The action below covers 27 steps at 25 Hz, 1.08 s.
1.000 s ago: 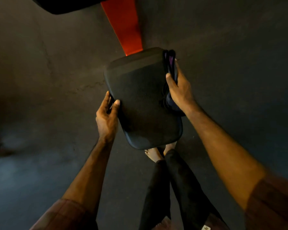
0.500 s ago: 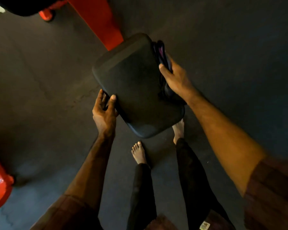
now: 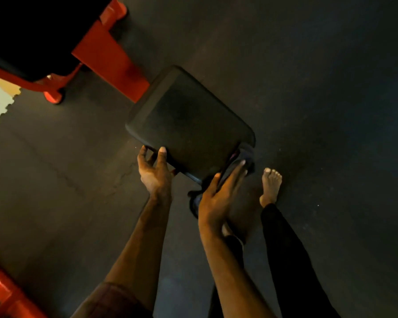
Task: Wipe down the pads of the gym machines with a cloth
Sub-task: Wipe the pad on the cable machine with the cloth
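Looking down from my head, I see the black seat pad (image 3: 189, 131) of the gym machine tilted in front of me, its far end meeting the orange frame beam (image 3: 110, 58) that slopes up to the left. My left hand (image 3: 155, 175) grips the pad's near left edge: the thumb lies on the top surface and the fingers curl under the rim. My right hand (image 3: 218, 198) is at the pad's near right corner, fingers stretched out fairly straight and pressing the dark cloth (image 3: 241, 157) against the pad's edge; the cloth bunches around that corner and a fold of it hangs below my palm. The cloth is so dark against the pad that I cannot tell exactly where it ends. Beneath everything lies the dark rubber floor (image 3: 319, 88), with my bare right foot (image 3: 270, 187) just right of the pad's corner, apart from it. Another black pad (image 3: 32, 31) fills the upper left corner, and a further orange frame piece (image 3: 2, 292) shows at the lower left.
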Available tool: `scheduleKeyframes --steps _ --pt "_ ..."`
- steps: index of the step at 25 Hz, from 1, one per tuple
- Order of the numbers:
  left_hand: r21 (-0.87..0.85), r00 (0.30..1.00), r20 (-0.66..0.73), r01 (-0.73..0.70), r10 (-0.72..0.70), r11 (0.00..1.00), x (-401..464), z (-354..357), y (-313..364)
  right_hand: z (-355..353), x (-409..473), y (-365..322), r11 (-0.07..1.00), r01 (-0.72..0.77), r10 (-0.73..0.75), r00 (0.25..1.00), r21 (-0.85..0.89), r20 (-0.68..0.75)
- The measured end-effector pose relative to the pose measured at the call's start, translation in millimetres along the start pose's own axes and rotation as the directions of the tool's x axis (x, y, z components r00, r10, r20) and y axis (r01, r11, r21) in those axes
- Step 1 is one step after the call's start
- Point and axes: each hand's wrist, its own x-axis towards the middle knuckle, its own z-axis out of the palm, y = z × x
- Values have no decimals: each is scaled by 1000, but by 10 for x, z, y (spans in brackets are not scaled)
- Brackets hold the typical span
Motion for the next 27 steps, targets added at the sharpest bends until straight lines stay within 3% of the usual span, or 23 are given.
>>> scheduleKeyframes --steps 5,9,12,15,18,20,23,25,26,27 --pt "30 997 71 36 -38 999 31 -105 65 -96 291 15 954 -47 34 998 295 51" --pt "146 986 163 -7 -17 989 11 -201 133 9 249 33 946 -79 98 994 314 -44" --pt "237 964 257 -125 62 963 -179 -355 359 -96 -186 -46 921 -147 129 989 360 73" --pt "333 906 343 -363 247 870 -470 -491 891 -461 -224 -449 913 -153 105 984 379 145" --pt "305 758 381 -644 530 702 -962 -589 1775 -557 -27 -1381 896 -33 -48 984 442 171" --pt "240 615 358 -788 702 567 -1323 -678 2509 -629 37 -2198 849 37 -156 971 528 182" --pt "174 294 307 -952 905 250 -1754 -876 3628 -750 23 -3252 767 164 -346 920 620 186" --pt "282 32 216 -959 976 -31 -1828 -1023 4218 -741 -31 -3780 712 258 -471 865 653 172" --pt "355 -55 175 -928 983 -115 -1826 -1091 4441 -731 -81 -3995 683 306 -525 837 663 155" --pt "405 -98 143 -902 985 -149 -1787 -1146 4621 -722 -133 -4171 652 356 -565 817 670 115"
